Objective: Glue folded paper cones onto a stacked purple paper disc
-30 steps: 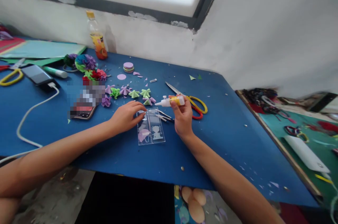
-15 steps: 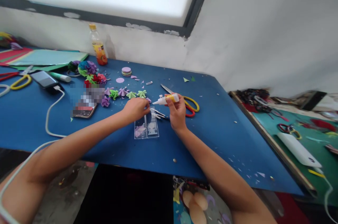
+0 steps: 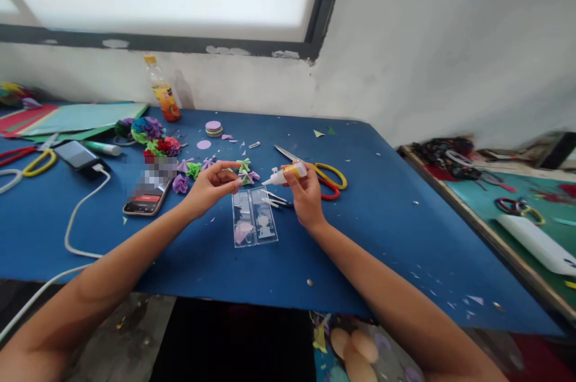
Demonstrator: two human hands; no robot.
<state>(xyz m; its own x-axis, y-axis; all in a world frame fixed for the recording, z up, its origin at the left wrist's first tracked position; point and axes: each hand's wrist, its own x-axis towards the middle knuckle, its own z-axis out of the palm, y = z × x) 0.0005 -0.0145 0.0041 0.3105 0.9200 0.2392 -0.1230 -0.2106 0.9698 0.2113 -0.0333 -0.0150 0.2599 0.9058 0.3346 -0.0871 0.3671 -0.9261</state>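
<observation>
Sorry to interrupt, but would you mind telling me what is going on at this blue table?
A person sits at the blue table doing paper craft. The right hand holds a small glue bottle, nozzle pointing left. The left hand is raised, pinching a small green paper piece near the nozzle. Below the hands lie two clear strips. Folded paper flowers, scissors and a phone lie around.

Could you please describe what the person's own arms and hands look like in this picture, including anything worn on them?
Both forearms are bare right down to the picture's lower edge; no sleeve shows. The left hand and the right hand wear no gloves, and no ring, watch, bracelet or marking can be made out on either. Both arms look slender. The fingernails are too small to judge.
</observation>
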